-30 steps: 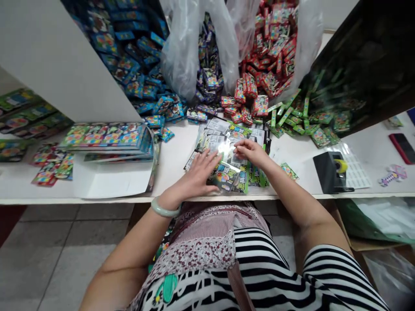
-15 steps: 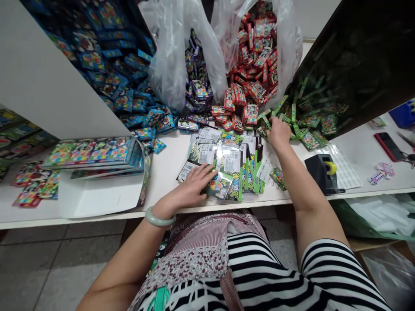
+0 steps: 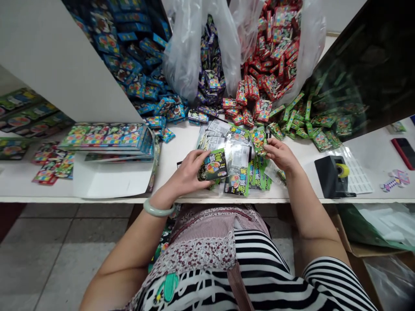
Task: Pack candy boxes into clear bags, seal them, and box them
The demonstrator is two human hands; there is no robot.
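Observation:
My left hand, with a pale green bangle at its wrist, grips a black and green printed packet between thumb and fingers. A small green candy box is pinched in my right hand, held upright over the pile. Beneath both hands lies a spread of printed bags in black and green, some showing white barcode labels. A clear sleeve with a green piece lies just below my right hand.
Heaps of blue boxes, purple boxes, red boxes and green boxes line the back. An open display carton stands left. A tape dispenser, a label sheet and a phone lie right.
My right hand has come back from the green heap with a small green box. My left hand has lifted the black and green packet off the pile. The view has shifted slightly.

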